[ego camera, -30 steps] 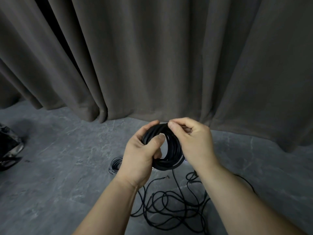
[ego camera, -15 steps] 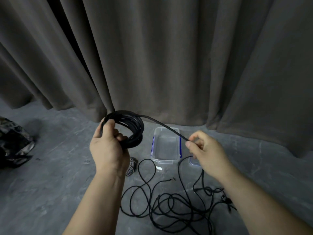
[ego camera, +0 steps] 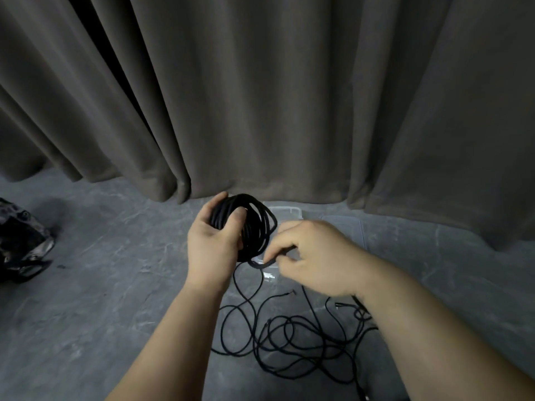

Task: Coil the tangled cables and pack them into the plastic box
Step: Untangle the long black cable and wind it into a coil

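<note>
Black coil [ego camera: 254, 227] partly wound, held up in front of the curtain [ego camera: 260, 96]; much loose cable [ego camera: 289, 337] left tangled on the grey floor [ego camera: 101, 285]. Nothing seen packed yet in the plastic box [ego camera: 289, 212], mostly hidden behind the coil. Left hand [ego camera: 214, 244] clamped round the coil, thumb across the strands. Right hand [ego camera: 315, 256] curled, fingertips pinching the free strand just below the coil, likely laying on the next loop.

Right hand [ego camera: 314, 256] back at coil [ego camera: 254, 227]
</note>
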